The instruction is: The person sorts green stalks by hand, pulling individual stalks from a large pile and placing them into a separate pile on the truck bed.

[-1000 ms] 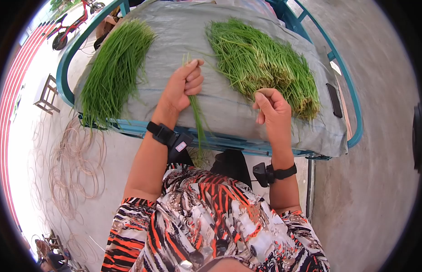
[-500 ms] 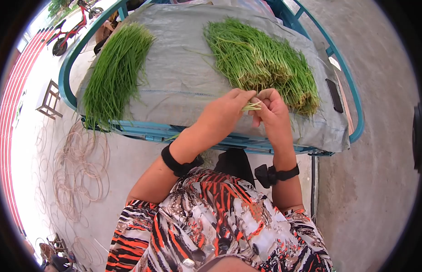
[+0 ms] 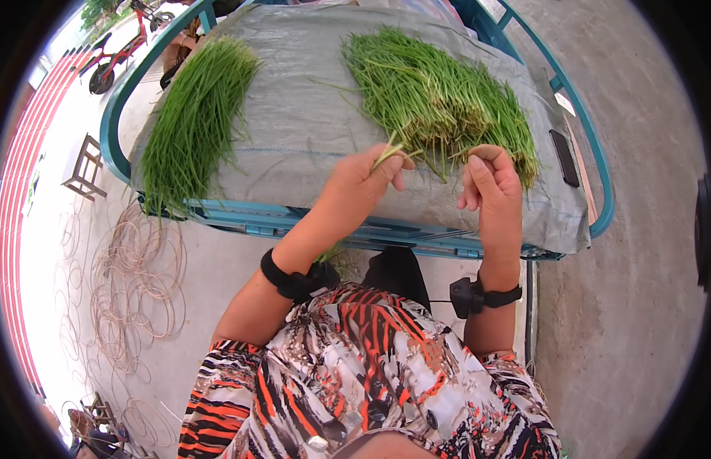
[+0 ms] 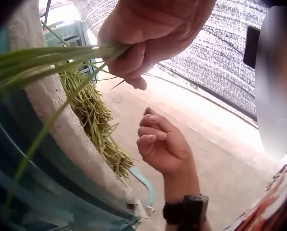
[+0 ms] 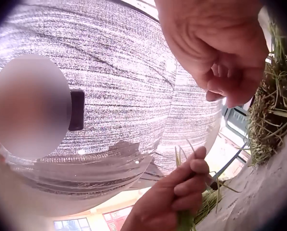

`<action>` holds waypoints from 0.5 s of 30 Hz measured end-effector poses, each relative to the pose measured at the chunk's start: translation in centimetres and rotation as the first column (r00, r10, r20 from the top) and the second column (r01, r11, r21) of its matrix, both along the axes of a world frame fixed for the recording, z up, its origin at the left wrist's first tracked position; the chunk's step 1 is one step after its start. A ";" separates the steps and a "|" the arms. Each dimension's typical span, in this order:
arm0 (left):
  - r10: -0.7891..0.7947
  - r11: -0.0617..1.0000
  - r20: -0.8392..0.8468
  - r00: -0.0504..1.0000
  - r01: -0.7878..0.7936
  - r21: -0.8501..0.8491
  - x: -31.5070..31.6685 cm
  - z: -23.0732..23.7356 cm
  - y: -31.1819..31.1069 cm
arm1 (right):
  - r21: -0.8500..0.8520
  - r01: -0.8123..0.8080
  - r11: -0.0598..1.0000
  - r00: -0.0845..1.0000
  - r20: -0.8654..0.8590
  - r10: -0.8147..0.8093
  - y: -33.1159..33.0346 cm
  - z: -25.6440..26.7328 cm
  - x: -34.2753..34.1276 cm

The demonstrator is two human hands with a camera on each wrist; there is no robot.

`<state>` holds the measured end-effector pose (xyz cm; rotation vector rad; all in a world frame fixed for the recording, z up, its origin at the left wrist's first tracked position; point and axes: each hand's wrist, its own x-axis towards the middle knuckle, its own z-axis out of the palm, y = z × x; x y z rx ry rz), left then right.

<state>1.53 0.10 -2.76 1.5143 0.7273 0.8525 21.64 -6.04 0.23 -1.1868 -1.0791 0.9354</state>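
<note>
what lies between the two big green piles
In the head view: grey sheet, a few loose stalks beside the right pile and, lower down, the left hand holding a small bunch.

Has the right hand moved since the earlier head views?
Yes: in the head view, the right hand has moved rightward, closer to the phone.

Free room spans the grey sheet [image 3: 298, 92] between left green bundle [image 3: 196, 115] and right green pile [image 3: 424, 80], teal rails [image 3: 111, 126] barring both sides
</note>
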 end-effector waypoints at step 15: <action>-0.087 0.836 0.686 0.722 0.428 -0.344 -1.5 1.0 1.7 | -0.105 -0.491 0.865 0.871 -0.078 0.485 0.4 -3.1 -4.2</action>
